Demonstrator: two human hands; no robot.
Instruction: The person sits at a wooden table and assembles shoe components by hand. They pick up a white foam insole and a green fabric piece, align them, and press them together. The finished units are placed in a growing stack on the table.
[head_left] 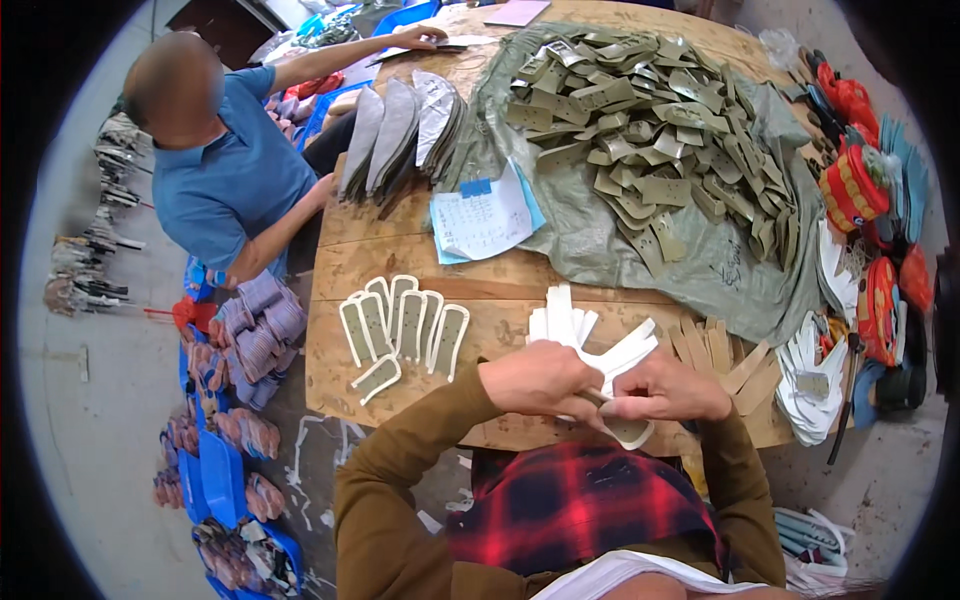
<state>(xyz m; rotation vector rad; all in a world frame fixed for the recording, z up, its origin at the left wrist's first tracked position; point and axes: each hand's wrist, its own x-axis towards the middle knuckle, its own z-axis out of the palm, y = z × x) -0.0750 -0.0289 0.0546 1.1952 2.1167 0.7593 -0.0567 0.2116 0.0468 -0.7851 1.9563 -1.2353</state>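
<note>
At the near edge of the wooden surface [380, 252], the left hand [540, 378] and right hand [668, 388] meet over an olive piece with a white edge [630, 434], the fingers of both closed on it; the exact grip is hard to make out behind the knuckles. White strips [560, 320] lie just beyond. To the left sits a group of white-bordered pieces [408, 325]; farther off, an olive heap [650, 120] rests on a green sheet [595, 255].
</note>
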